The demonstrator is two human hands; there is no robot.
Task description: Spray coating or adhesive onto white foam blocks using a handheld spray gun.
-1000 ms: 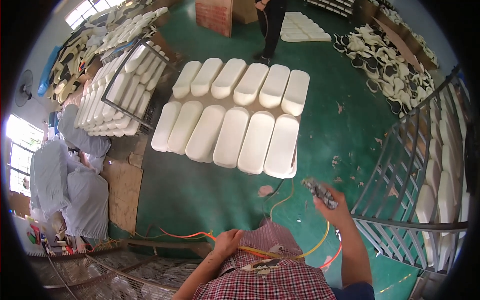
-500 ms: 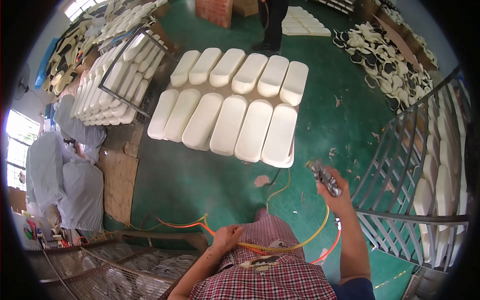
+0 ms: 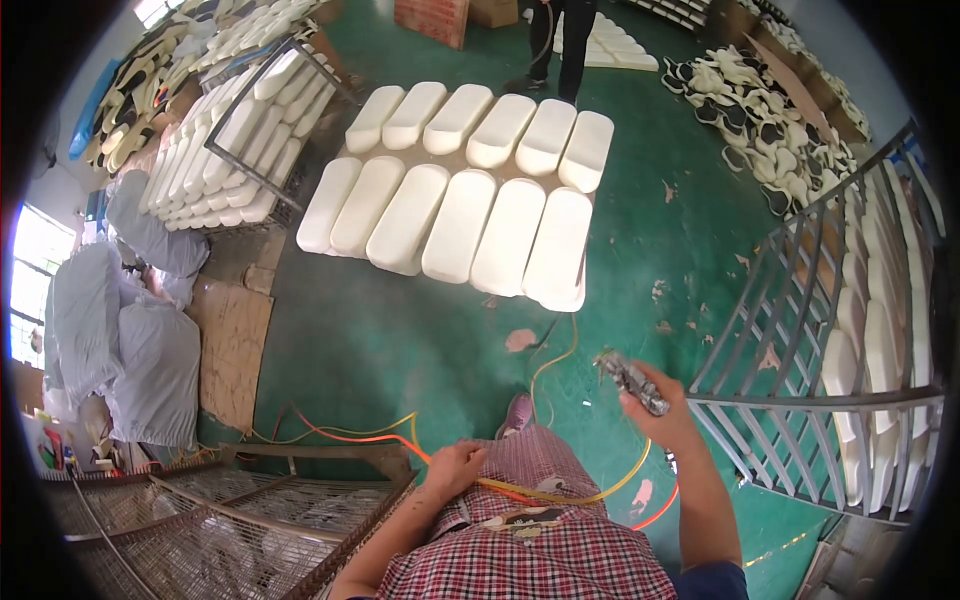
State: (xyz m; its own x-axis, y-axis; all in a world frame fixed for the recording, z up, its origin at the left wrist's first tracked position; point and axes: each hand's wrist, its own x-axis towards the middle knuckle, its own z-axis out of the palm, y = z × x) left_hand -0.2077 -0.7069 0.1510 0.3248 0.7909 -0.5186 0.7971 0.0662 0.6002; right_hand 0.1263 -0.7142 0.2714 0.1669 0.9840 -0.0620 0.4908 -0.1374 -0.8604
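Note:
In my right hand (image 3: 655,400), held out in front of me, is a metal spray gun (image 3: 634,385) with its nozzle end toward the foam pads. A yellow hose (image 3: 625,482) and an orange-red hose (image 3: 655,512) run from it and loop back across my lap. My left hand (image 3: 455,470) is closed at my waist, around the hoses where they pass. Beyond the gun, two rows of cream, oblong foam pads (image 3: 458,226) lie on a low brown board (image 3: 440,158). My checked apron (image 3: 540,555) covers my front.
At right stands a metal rack (image 3: 800,405) with cream pads. Another loaded rack (image 3: 245,130) is at far left, above grey sacks (image 3: 150,370). A wire-mesh rack (image 3: 240,510) is near my left arm. Beyond the board stands a person (image 3: 573,50). Cut pieces (image 3: 750,120) are piled far right.
My right hand has moved slightly left and down with the spray gun. The pads appear higher in the picture as my view shifts. The person beyond has stepped, now showing both legs apart.

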